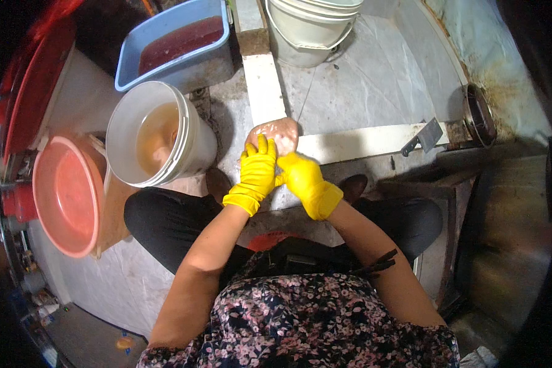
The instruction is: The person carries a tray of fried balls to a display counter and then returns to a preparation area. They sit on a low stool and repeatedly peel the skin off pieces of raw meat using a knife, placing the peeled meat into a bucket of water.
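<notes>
A flat, pinkish-brown, wet piece that looks like meat or offal (283, 131) lies at the junction of the white ledges in front of me. My left hand (259, 168), in a yellow rubber glove, rests on its near edge with the fingers spread. My right hand (303, 179), gloved alike, is curled beside it at the piece's near right edge; whether it grips the piece or something else is hidden. A cleaver with a black handle (428, 135) lies on the white ledge to the right.
Left of my hands stands a white bucket (202, 147) of cloudy brownish liquid. Behind it is a blue tub (188, 64) of dark red liquid; a pink basin (69, 198) is at far left. White buckets (303, 39) stand ahead, and a metal bowl (480, 115) leans at right.
</notes>
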Demonstrator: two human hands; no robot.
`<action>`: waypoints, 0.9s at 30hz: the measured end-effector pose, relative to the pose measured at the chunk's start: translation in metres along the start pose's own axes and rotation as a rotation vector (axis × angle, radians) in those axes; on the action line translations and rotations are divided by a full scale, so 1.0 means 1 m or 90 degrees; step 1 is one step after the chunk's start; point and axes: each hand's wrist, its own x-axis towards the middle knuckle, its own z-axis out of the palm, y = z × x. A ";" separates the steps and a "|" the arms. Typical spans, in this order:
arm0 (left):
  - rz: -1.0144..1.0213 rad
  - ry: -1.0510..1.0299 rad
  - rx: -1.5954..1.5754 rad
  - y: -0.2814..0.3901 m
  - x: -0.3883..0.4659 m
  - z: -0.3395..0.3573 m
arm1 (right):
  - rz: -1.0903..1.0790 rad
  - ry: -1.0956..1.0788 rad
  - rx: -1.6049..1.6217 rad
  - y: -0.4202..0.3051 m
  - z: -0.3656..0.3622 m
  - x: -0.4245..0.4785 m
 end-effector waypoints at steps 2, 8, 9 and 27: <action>-0.004 0.014 0.009 0.000 -0.002 0.004 | -0.019 -0.061 -0.069 -0.012 -0.008 -0.006; -0.006 0.041 -0.047 0.002 -0.005 0.000 | 0.044 -0.109 -0.349 -0.007 -0.010 0.029; -0.008 0.038 -0.037 0.002 -0.004 -0.002 | 0.046 -0.087 -0.224 -0.008 -0.024 0.044; 0.025 0.179 0.198 0.003 0.017 0.036 | -0.028 -0.005 -0.224 0.038 -0.004 0.088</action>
